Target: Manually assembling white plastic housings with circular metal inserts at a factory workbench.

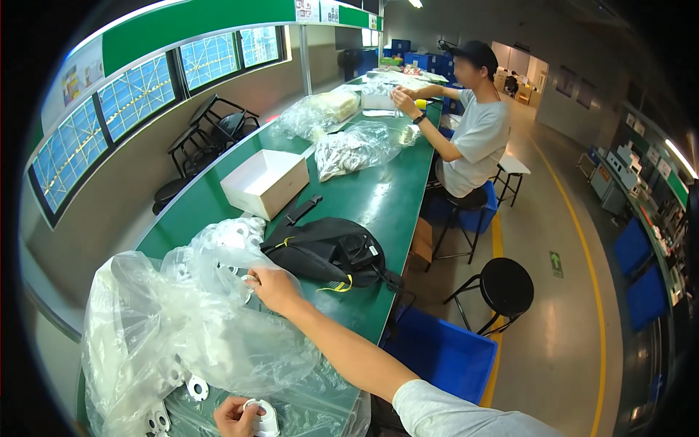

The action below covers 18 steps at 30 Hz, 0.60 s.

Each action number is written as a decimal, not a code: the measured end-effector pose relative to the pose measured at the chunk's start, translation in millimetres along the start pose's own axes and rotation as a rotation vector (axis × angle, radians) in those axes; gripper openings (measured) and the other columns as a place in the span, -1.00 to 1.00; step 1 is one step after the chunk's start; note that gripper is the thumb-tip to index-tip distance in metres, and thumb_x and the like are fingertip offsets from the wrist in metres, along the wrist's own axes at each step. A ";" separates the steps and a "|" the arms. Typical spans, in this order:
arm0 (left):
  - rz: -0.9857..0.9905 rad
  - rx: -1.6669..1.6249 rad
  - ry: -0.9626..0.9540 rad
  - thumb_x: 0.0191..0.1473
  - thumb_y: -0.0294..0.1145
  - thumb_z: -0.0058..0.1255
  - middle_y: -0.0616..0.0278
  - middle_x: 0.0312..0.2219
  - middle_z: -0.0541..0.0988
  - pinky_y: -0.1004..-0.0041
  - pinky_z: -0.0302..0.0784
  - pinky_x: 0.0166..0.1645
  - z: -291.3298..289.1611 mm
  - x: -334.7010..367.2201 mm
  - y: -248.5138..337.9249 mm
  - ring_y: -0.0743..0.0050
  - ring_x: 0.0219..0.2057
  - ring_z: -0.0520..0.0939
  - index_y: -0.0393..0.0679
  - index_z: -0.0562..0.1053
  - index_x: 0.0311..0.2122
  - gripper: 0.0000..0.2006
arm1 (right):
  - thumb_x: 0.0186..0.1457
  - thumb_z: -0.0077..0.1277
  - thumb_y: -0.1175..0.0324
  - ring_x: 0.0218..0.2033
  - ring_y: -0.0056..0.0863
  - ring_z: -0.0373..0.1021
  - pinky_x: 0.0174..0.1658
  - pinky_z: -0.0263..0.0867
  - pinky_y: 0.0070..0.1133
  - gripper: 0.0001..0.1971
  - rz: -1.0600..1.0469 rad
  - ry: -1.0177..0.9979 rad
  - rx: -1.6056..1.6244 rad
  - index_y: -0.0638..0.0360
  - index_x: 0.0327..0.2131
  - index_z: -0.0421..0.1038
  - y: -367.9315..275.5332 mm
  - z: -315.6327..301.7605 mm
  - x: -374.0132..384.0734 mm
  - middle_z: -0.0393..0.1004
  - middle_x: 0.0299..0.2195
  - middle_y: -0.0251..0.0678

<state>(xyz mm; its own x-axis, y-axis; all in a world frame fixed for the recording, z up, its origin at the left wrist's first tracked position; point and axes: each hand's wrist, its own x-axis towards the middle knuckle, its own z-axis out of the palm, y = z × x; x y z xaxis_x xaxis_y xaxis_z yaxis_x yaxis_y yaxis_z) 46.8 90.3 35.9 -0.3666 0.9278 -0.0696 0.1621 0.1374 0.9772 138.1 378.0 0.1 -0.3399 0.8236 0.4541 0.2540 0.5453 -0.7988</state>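
Observation:
At the near edge of the table, my left hand [231, 418] pinches a white plastic part [263, 418] with a rounded end and a ring-shaped opening. My right arm reaches forward across the table. My right hand [275, 290] is at the clear plastic bag [218, 328], its fingers closed on a small white plastic part [249, 293] partly covered by the film. Many similar white parts [231, 233] are heaped at the bag's far end. A loose white ring-shaped part [196, 387] lies beside the bag, not far from my left hand.
Beyond my right hand lies a black backpack [328, 251]. An open white box [266, 182] and bagged white parts [355, 149] stand farther along the green table [393, 211]. A co-worker [473, 116] sits on the right side. A blue bin [444, 357] and black stool [507, 286] stand right.

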 end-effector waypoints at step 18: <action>0.035 -0.075 -0.016 0.07 -0.39 -0.06 0.31 -0.52 0.56 0.65 0.34 -0.42 0.4 20.7 -26.6 0.69 -0.51 0.49 -0.26 0.47 -0.35 -0.85 | 0.03 -0.01 0.42 -0.60 -0.55 0.33 -0.50 0.24 -0.61 -0.87 0.081 0.198 -0.122 0.28 -0.36 0.38 -65.9 -102.7 -31.4 0.44 -0.57 -0.30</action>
<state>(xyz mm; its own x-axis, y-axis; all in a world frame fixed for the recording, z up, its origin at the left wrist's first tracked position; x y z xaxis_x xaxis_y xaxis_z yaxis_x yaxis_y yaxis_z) 35.3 106.0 8.4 -0.3473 0.9370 -0.0375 0.1052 0.0787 0.9913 225.0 332.2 79.0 -0.1327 0.8732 0.4690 0.3846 0.4815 -0.7876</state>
